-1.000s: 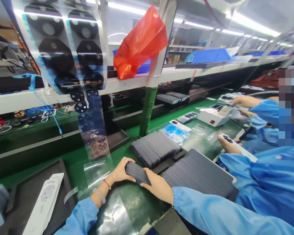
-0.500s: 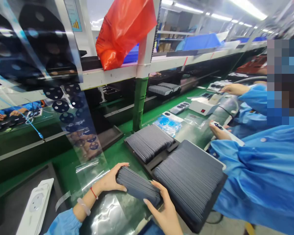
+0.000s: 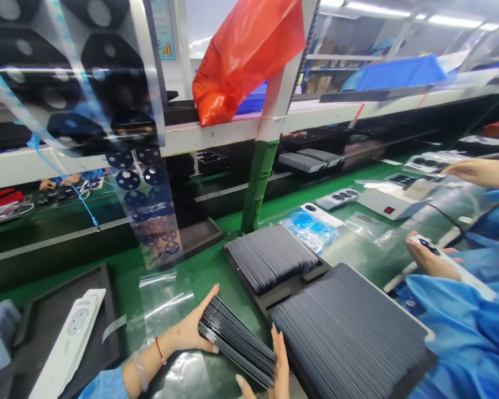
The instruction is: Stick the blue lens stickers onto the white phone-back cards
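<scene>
Our left hand (image 3: 187, 331) and right hand (image 3: 280, 368) grasp opposite ends of plate stack (image 3: 238, 339), long axis slanting far-left to near-right; black tray (image 3: 283, 295) nearer right hand.

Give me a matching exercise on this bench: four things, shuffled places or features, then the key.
Things
1. Red bag
2. White socket strips
3. Bundle of thin dark plates
4. White box

Places or features
A. In the left hand, with the right hand at the other end
B. Has a red switch
C. High up, overlapping a white post in the view
D. On a dark tray at the left of the picture

Right pairs: 1-C, 2-D, 3-A, 4-B
</scene>
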Action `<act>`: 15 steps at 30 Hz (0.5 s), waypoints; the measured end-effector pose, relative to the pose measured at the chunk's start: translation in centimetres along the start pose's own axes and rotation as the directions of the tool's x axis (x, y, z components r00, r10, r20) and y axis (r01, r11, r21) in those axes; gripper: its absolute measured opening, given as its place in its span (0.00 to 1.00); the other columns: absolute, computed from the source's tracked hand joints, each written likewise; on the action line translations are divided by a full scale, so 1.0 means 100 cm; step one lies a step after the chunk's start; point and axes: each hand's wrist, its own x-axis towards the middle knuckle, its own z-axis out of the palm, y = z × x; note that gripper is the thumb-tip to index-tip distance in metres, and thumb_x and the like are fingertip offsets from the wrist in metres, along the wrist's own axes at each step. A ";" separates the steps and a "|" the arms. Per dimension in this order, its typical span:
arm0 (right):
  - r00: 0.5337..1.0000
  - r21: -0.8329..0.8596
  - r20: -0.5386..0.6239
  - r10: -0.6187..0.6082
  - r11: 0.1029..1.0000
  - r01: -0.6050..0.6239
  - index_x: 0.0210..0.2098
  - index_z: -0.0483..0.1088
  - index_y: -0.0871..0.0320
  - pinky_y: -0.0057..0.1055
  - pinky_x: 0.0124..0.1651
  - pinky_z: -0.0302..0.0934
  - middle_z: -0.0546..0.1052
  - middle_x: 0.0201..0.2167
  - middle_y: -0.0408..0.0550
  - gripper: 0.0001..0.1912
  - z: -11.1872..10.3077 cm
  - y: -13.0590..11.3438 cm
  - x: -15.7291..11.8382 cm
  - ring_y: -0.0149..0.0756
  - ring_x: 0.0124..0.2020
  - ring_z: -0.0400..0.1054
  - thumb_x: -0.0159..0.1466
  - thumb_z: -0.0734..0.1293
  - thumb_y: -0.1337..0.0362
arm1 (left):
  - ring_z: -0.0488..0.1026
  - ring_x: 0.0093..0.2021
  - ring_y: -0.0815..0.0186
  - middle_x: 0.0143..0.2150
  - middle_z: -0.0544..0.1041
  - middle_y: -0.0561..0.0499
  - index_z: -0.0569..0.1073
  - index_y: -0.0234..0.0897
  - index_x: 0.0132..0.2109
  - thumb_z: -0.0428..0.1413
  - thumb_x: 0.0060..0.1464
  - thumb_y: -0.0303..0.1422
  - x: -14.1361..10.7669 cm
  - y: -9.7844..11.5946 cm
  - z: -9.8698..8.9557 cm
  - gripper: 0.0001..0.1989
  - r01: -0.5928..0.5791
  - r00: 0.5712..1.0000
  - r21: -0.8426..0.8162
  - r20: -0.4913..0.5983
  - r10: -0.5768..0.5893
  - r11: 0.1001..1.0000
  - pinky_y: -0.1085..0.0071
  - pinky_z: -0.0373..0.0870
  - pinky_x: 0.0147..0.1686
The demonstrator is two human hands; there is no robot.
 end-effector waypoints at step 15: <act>0.998 -0.044 0.014 0.063 0.997 -0.062 0.60 0.62 0.53 0.48 0.61 0.66 0.76 0.54 0.59 0.27 -0.010 0.025 0.014 0.54 0.56 0.73 0.69 0.63 0.46 | 0.66 0.65 0.47 0.68 0.64 0.38 0.57 0.45 0.69 0.74 0.40 0.43 0.008 0.008 -0.009 0.53 -0.025 0.999 0.078 0.046 0.021 0.997 0.50 0.62 0.65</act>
